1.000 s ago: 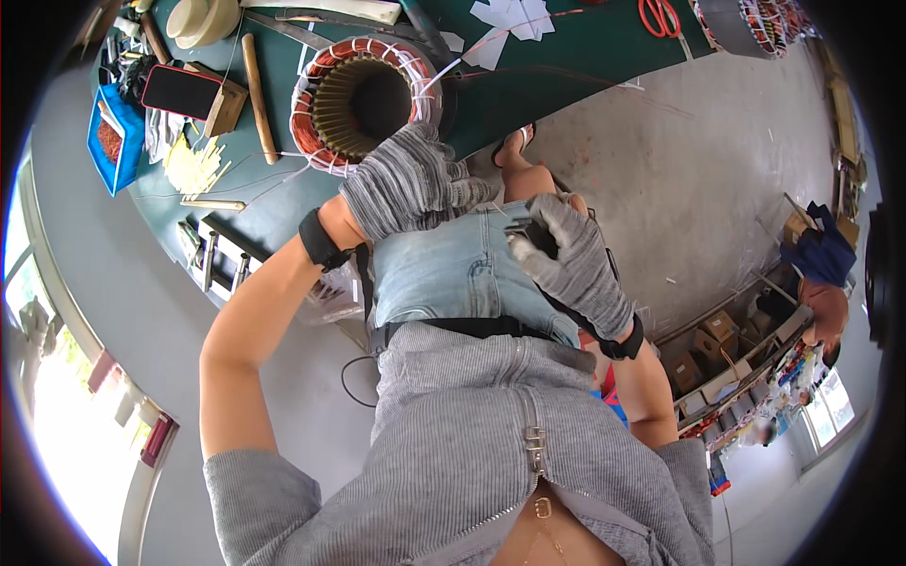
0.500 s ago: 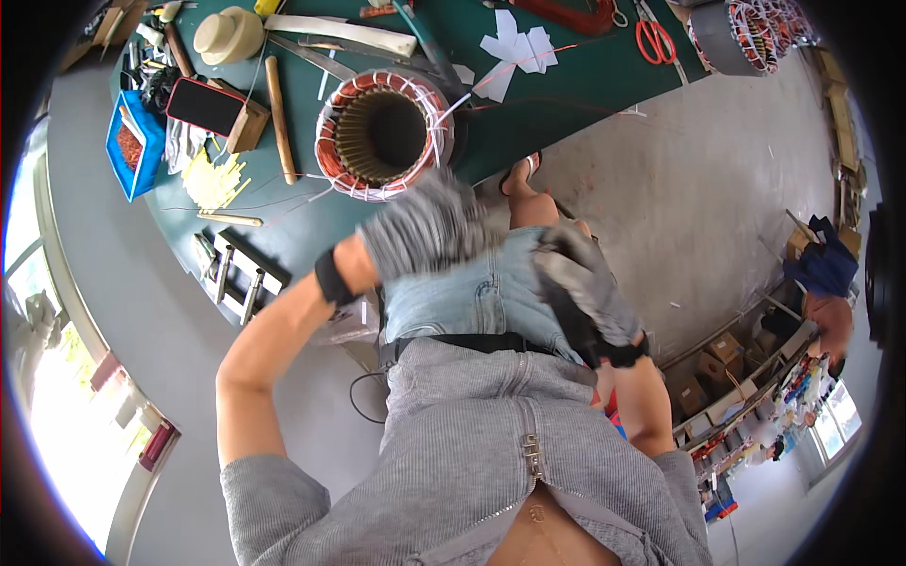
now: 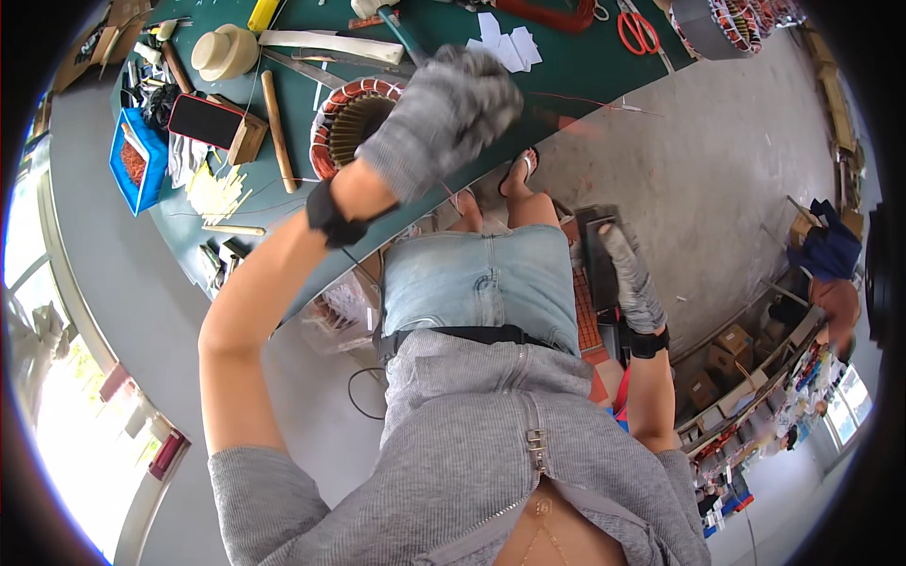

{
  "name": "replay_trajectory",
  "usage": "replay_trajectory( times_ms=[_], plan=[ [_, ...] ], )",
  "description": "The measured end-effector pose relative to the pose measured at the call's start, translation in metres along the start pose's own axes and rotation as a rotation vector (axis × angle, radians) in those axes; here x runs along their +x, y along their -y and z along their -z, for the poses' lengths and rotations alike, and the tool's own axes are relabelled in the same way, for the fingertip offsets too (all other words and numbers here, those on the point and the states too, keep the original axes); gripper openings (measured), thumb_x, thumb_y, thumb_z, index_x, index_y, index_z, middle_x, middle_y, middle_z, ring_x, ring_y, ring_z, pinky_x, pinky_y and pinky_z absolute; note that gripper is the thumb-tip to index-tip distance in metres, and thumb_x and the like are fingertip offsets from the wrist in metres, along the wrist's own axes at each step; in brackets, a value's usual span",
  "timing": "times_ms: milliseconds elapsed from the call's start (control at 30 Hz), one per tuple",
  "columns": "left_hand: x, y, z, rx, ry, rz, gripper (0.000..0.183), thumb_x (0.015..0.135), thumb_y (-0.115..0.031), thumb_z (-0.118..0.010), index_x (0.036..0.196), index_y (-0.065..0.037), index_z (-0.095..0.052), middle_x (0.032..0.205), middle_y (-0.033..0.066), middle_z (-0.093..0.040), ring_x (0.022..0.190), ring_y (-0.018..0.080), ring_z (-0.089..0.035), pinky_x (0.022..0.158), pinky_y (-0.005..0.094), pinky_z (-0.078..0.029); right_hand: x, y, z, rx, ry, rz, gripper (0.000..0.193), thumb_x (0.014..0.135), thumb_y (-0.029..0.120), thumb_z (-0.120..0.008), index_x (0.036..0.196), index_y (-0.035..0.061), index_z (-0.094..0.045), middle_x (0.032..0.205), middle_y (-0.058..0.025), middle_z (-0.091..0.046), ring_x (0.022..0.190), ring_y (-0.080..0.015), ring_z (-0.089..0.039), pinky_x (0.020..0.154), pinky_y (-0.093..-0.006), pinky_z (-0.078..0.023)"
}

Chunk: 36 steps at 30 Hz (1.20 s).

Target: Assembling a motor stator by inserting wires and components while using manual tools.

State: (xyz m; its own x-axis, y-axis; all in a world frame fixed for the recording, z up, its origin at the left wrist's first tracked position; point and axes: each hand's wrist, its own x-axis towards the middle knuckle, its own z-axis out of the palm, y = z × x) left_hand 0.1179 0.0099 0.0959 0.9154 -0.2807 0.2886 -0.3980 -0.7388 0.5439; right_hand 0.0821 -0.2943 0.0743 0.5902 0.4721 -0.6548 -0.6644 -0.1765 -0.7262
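Observation:
My left hand [image 3: 453, 108], in a grey knit glove and blurred by motion, is raised over the right side of a ring-shaped motor stator [image 3: 326, 132]. Its fingers look curled in; whatever they hold, I cannot make out. The stator has orange windings laced with white cord, and the hand covers part of its opening. To the right of my lap is my right hand [image 3: 632, 278], also gloved. Its fingers are stretched out along a black box-like object [image 3: 598, 255]; whether they touch it is unclear.
On the green table [image 3: 283, 222] are a smartphone [image 3: 205, 121], a blue tray [image 3: 142, 193], pale yellow strips [image 3: 215, 193], a wooden stick [image 3: 278, 132], white paper pieces [image 3: 510, 47] and red-handled scissors [image 3: 637, 33]. Another stator [image 3: 703, 28] stands at far right. Crates [image 3: 727, 354] line the floor.
My left hand has moved up and right, from below the stator to over its right side. My right hand has shifted right, away from my lap, and the black box-like object now shows beside it.

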Motion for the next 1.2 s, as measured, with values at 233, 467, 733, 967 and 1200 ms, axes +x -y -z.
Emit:
replay_trajectory(
  times_ms=[233, 467, 733, 967, 1200],
  plan=[
    [-0.068, -0.013, -0.033, -0.048, 0.499, -0.147, 0.028, 0.076, -0.015, -0.058, 0.102, -0.006, -0.062, 0.086, 0.0104, -0.061, 0.076, 0.0275, -0.059, 0.068, 0.0359, -0.048, 0.002, -0.001, -0.013, -0.010, 0.110, -0.071, 0.044, 0.082, 0.035, -0.066, 0.108, 0.0054, -0.048, 0.080, -0.0050, -0.058, 0.067, -0.0136, -0.061, 0.064, -0.0286, -0.052],
    [-0.063, -0.034, -0.027, -0.622, 0.244, 0.023, 0.025, 0.076, -0.008, -0.059, 0.100, -0.007, -0.064, 0.081, 0.0112, -0.063, 0.071, 0.0281, -0.059, 0.067, 0.0352, -0.049, -0.004, 0.016, -0.006, -0.293, 0.148, 0.005, 0.036, 0.080, 0.032, -0.064, 0.097, 0.0048, -0.049, 0.081, -0.0014, -0.049, 0.068, -0.0085, -0.052, 0.063, -0.0240, -0.046],
    [-0.077, -0.014, -0.005, 0.221, 0.470, -0.190, 0.038, 0.075, -0.017, -0.059, 0.113, -0.016, -0.063, 0.055, 0.0030, -0.053, 0.045, 0.0203, -0.052, 0.042, 0.0306, -0.040, 0.019, 0.020, -0.020, -0.115, 0.136, -0.015, 0.038, 0.079, 0.036, -0.065, 0.098, 0.0058, -0.049, 0.080, -0.0018, -0.052, 0.069, -0.0097, -0.055, 0.062, -0.0249, -0.047],
    [-0.066, -0.046, -0.004, -0.219, 0.150, -0.146, 0.029, 0.069, -0.012, -0.064, 0.097, -0.006, -0.064, 0.068, 0.0067, -0.058, 0.059, 0.0231, -0.058, 0.053, 0.0333, -0.047, 0.017, 0.036, -0.040, -0.246, 0.351, 0.019, 0.051, 0.073, 0.043, -0.069, 0.097, 0.0032, -0.050, 0.085, -0.0011, -0.048, 0.081, -0.0087, -0.049, 0.071, -0.0261, -0.044],
    [-0.088, -0.016, -0.007, 0.126, 0.235, -0.167, 0.031, 0.070, -0.012, -0.064, 0.100, -0.012, -0.066, 0.051, 0.0010, -0.047, 0.041, 0.0180, -0.046, 0.040, 0.0313, -0.035, 0.027, 0.034, -0.053, -0.347, 0.249, 0.047, 0.030, 0.076, 0.026, -0.064, 0.092, 0.0051, -0.050, 0.079, 0.0009, -0.046, 0.071, -0.0075, -0.048, 0.064, -0.0230, -0.042]
  ],
)
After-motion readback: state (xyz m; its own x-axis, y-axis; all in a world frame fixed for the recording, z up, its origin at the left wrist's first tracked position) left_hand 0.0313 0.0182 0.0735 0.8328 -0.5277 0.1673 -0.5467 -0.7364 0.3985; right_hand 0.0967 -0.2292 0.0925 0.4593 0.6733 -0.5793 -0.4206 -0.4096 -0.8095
